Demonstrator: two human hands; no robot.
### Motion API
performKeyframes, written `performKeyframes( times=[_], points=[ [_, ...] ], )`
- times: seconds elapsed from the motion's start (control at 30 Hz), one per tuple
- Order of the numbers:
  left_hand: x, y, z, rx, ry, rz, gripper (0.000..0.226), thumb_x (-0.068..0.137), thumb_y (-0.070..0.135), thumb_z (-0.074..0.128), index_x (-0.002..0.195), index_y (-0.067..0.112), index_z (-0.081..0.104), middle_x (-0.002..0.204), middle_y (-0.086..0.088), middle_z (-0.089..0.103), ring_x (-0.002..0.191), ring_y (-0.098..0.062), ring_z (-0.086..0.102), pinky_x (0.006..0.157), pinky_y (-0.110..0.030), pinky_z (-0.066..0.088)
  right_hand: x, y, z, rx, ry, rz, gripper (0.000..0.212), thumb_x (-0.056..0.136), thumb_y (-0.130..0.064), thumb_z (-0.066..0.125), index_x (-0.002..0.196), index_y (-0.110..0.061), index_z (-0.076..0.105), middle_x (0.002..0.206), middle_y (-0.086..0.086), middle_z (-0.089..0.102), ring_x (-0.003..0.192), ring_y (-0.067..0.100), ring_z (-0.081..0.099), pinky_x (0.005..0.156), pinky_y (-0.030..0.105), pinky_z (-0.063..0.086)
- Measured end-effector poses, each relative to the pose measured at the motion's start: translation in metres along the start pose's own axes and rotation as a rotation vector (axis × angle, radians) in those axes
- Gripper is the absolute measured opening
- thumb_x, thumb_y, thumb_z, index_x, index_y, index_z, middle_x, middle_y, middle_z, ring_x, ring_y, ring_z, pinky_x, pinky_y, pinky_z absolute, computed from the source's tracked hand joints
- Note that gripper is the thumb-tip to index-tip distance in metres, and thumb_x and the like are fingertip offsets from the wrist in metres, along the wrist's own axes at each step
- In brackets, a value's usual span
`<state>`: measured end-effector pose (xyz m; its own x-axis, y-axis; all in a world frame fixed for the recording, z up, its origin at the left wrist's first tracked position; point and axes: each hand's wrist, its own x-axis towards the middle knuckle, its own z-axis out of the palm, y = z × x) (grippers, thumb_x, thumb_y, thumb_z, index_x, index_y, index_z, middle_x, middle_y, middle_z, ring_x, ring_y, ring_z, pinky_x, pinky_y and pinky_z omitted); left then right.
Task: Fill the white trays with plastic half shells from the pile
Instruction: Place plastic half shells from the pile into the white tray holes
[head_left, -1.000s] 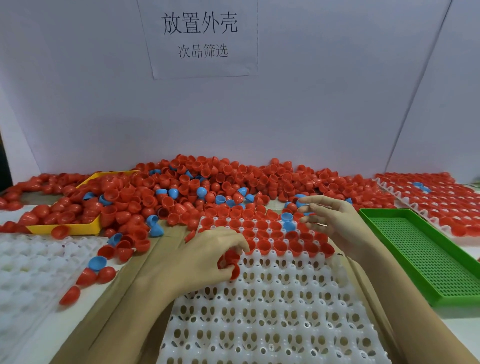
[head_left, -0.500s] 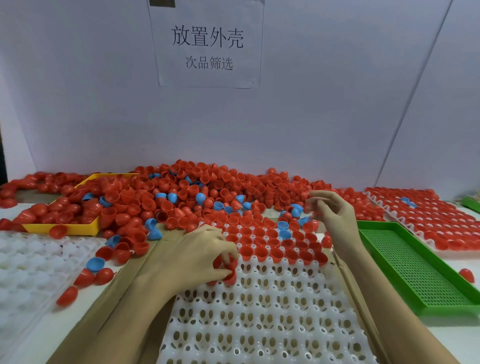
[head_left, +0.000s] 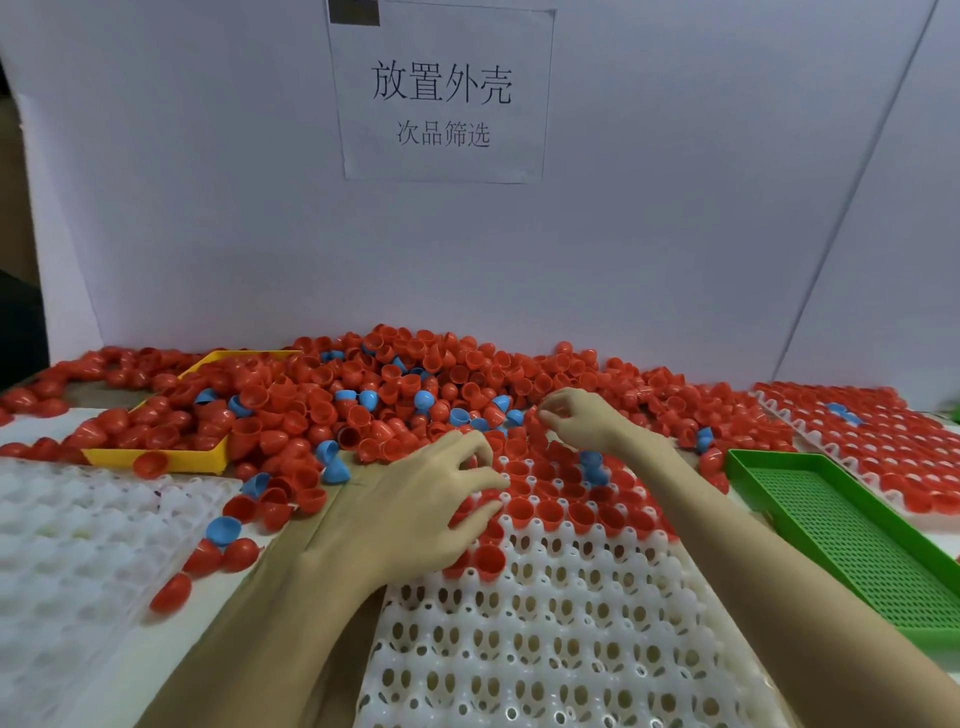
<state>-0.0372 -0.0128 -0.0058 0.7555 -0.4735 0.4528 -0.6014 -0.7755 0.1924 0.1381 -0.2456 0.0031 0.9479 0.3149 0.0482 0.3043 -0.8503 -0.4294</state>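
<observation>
The left hand (head_left: 415, 512) curls over red shells on the white tray (head_left: 561, 644), its grip hidden, the right hand (head_left: 582, 418) pinches at the pile (head_left: 395, 395) against the white wall (head_left: 208, 208), whatever it holds too small to tell.

Even, diffuse overhead light; backdrop (head_left: 675, 234) reads flat lilac-grey without glare. Shadows soft, faint beneath the forearms. Wide-angle distortion bends the backdrop seams and stretches the frame edges. Shells (head_left: 395, 395) slightly soft; left white tray (head_left: 62, 545) overexposed, its cells washed out. Mild compression blur throughout.
</observation>
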Motion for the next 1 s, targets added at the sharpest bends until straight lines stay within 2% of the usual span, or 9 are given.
performKeyframes(
  times=[0.17,0.33,0.4,0.47,0.57,0.63,0.77,0.9,1.0],
  points=[
    [-0.002,-0.009,-0.004,0.155,0.071,0.019,0.025,0.101,0.043,0.058,0.104,0.025,0.076,0.103,0.013,0.055,0.091,-0.003,0.053,0.073,-0.017,0.049,0.021,0.002,0.009,0.002,-0.095,0.177,0.049,0.114,-0.035,0.033,0.122,-0.002,0.068,0.124,0.012,0.069,0.116,0.03,0.065,0.095,0.037,0.047],
    [-0.004,-0.01,-0.006,0.176,0.087,0.01,0.024,0.102,0.039,0.059,0.097,0.025,0.077,0.099,0.012,0.057,0.086,-0.003,0.052,0.067,-0.015,0.044,0.015,0.017,0.008,0.054,0.002,0.187,0.04,0.109,-0.016,0.04,0.076,-0.004,0.059,0.077,0.005,0.064,0.068,0.02,0.057,0.06,0.028,0.045],
    [-0.003,-0.01,-0.006,0.174,0.095,-0.001,0.023,0.101,0.038,0.06,0.094,0.024,0.077,0.097,0.012,0.057,0.085,-0.004,0.053,0.065,-0.014,0.042,0.009,0.022,0.004,0.126,0.046,0.148,0.041,0.11,-0.019,0.043,0.091,0.009,0.066,0.09,0.019,0.072,0.082,0.036,0.067,0.077,0.042,0.056],
    [-0.002,-0.008,-0.006,0.169,0.096,-0.008,0.025,0.101,0.038,0.057,0.091,0.024,0.076,0.095,0.013,0.057,0.084,-0.004,0.053,0.062,-0.009,0.034,0.001,0.026,0.0,0.192,0.086,0.108,0.039,0.111,-0.024,0.047,0.105,0.004,0.074,0.106,0.019,0.076,0.095,0.034,0.072,0.09,0.046,0.059],
    [-0.001,-0.008,-0.001,0.17,0.084,0.001,0.032,0.103,0.042,0.05,0.095,0.025,0.076,0.096,0.014,0.055,0.087,-0.004,0.051,0.064,-0.011,0.041,-0.005,0.032,-0.003,0.135,0.134,0.088,0.037,0.11,-0.021,0.051,0.092,-0.001,0.076,0.076,0.006,0.069,0.059,0.01,0.058,0.062,0.026,0.051],
    [-0.001,-0.008,0.002,0.165,0.063,0.004,0.033,0.105,0.043,0.049,0.099,0.025,0.076,0.097,0.015,0.055,0.089,-0.004,0.05,0.07,-0.018,0.049,-0.003,0.029,-0.002,0.018,0.145,0.084,0.039,0.109,-0.016,0.048,0.085,0.006,0.07,0.063,0.005,0.058,0.05,0.013,0.044,0.053,0.029,0.043],
    [-0.001,-0.007,-0.001,0.15,0.068,-0.005,0.03,0.104,0.041,0.052,0.097,0.024,0.076,0.097,0.014,0.057,0.087,-0.004,0.052,0.066,-0.017,0.048,0.011,0.005,0.006,0.026,0.158,-0.027,0.035,0.108,-0.018,0.047,0.102,0.005,0.072,0.096,0.02,0.074,0.081,0.033,0.067,0.087,0.05,0.057],
    [-0.002,-0.007,-0.005,0.188,0.085,0.004,0.023,0.103,0.033,0.059,0.094,0.022,0.077,0.093,0.011,0.062,0.085,-0.006,0.055,0.063,-0.019,0.048,0.028,-0.023,0.023,-0.014,-0.072,0.009,0.049,0.112,-0.04,0.039,0.126,-0.005,0.07,0.132,0.014,0.069,0.121,0.032,0.064,0.106,0.043,0.049],
    [-0.002,-0.005,-0.007,0.221,0.128,0.023,0.023,0.103,0.028,0.059,0.089,0.019,0.075,0.087,0.009,0.063,0.082,-0.008,0.055,0.064,-0.022,0.05,0.041,-0.018,0.034,-0.095,-0.141,0.075,0.048,0.113,-0.044,0.032,0.103,-0.009,0.063,0.116,0.014,0.068,0.114,0.032,0.064,0.1,0.041,0.048]
  ],
)
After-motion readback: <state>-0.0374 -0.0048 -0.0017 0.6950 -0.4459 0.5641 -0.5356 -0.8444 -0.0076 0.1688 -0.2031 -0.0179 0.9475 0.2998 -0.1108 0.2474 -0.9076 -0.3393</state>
